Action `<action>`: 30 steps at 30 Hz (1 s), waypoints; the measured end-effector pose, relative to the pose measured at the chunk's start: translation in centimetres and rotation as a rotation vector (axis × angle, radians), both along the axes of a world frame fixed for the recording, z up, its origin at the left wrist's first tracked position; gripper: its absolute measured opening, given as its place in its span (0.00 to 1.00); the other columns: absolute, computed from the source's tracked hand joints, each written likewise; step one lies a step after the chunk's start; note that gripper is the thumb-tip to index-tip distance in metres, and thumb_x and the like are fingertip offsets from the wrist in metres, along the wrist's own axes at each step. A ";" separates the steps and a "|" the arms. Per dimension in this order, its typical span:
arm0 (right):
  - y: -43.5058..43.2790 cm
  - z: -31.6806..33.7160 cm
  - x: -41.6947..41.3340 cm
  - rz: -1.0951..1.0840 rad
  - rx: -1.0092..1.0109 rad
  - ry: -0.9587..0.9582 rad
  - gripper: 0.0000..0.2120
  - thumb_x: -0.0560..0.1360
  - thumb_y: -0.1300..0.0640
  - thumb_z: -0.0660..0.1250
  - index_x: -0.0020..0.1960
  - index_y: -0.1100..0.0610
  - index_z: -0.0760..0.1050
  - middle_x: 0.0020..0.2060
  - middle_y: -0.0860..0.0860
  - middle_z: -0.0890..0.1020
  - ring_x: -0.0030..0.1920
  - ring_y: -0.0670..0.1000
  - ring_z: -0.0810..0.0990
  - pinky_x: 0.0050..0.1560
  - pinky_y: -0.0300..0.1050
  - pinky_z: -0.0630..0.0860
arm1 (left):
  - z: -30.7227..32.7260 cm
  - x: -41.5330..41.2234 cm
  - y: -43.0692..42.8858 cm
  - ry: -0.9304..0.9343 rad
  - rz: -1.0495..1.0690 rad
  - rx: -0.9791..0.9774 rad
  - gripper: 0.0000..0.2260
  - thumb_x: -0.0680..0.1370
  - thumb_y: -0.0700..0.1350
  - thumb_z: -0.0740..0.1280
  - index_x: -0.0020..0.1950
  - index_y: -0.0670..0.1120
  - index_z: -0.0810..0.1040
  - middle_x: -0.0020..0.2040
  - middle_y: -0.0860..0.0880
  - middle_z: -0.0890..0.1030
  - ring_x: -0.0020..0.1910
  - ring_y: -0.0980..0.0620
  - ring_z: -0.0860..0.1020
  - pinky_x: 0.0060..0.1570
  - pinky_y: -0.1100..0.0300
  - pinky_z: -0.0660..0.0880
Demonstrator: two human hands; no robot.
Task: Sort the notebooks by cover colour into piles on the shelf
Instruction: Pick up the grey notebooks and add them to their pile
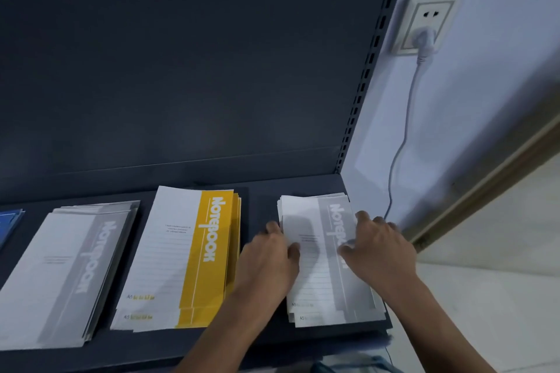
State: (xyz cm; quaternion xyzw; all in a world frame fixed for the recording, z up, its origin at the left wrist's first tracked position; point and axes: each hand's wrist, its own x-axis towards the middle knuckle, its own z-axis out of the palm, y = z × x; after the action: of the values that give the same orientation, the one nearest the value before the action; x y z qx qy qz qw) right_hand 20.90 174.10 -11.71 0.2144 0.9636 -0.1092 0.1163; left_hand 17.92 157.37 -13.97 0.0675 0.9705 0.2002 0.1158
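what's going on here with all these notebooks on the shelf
A person is sorting notebooks by cover colour on a dark shelf. Both hands, the left hand and right hand, rest on the right grey pile, squaring it. A yellow pile and another grey pile lie to the left, with a blue cover at the edge.

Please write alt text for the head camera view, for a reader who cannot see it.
Both hands, left hand and right hand, rest on a grey notebook pile at the right end of a dark shelf. To its left lie a yellow pile, another grey pile and a blue cover's edge.
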 end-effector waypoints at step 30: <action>-56.5 6.6 -3.7 0.957 -0.527 0.242 0.16 0.80 0.49 0.67 0.67 0.45 0.74 0.54 0.42 0.79 0.54 0.45 0.80 0.56 0.50 0.79 | 6.6 7.7 -57.2 0.378 0.709 0.231 0.04 0.80 0.49 0.65 0.53 0.54 0.79 0.43 0.58 0.80 0.41 0.60 0.79 0.41 0.60 0.77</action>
State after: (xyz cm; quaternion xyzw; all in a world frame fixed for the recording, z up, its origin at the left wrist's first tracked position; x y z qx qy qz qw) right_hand 17.16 117.62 -5.13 -0.2974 0.9000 -0.3052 0.0912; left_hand 25.65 100.16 -7.42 -0.2229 0.9090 0.3192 -0.1488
